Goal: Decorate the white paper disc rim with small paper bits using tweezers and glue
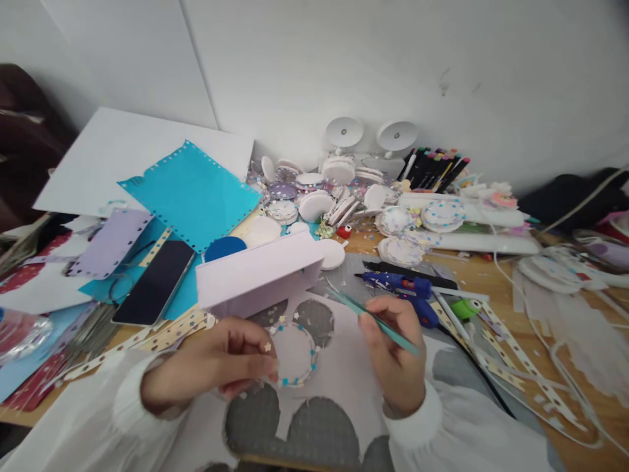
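My left hand (246, 357) pinches the left edge of a round white disc (293, 354) rimmed with small blue and pale pieces. A tiny cream flower-shaped piece (268, 347) shows at its index finger. To the right, my right hand (396, 351) is closed around teal tweezers (393, 334), whose tips point up and left, apart from the disc. Beneath the disc lies a white sheet (354, 387) with round holes cut through it, showing a grey mat. Just behind the hands stands a pale lilac folded box (255, 269).
A blue glue gun (393, 283) with a black cord lies right of the mat. Several decorated discs (282, 212) pile up at the back. On the left are a phone (154, 282) and turquoise paper (189, 193). Black markers (435, 170) stand by the wall.
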A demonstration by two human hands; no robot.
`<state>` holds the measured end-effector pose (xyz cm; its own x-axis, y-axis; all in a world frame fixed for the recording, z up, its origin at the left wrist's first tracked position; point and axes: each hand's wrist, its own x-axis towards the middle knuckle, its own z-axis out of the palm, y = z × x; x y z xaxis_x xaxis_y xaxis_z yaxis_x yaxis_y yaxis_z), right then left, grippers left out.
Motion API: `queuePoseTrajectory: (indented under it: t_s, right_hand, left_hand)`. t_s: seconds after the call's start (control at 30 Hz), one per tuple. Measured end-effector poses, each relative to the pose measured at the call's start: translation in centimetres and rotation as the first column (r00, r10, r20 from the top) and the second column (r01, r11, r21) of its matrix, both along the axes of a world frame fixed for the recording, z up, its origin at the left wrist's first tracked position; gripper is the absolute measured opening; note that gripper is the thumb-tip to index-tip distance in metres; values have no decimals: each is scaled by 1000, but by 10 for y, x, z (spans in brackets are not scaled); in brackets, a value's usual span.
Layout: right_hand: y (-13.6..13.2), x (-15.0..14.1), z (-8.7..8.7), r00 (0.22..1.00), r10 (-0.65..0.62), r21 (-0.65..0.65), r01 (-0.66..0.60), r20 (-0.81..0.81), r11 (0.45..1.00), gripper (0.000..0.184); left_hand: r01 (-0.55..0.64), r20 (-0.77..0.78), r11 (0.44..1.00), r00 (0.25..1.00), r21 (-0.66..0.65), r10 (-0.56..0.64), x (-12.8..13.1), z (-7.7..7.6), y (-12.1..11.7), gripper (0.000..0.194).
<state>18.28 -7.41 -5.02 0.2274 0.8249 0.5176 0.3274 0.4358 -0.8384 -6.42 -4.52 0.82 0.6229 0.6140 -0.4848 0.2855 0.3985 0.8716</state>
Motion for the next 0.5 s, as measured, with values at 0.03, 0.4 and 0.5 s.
queuePoseTrajectory:
  t_s: [0.03, 0.4, 0.5]
  right_hand:
    - [1, 0, 1, 1000, 1, 6, -1, 14, 1000, 16]
    - [5, -3, 4, 979, 141, 7, -143, 145, 990, 16]
    - [6, -3, 5, 962, 213, 10, -218, 173, 976, 13]
  left_hand:
    - [-8, -3, 1000, 1000, -1, 8, -4, 3, -3, 28]
    - [-75, 12, 995, 997, -65, 76, -38, 33, -28, 17]
    - [-139, -130, 986, 980, 97, 151, -44, 36, -37, 18]
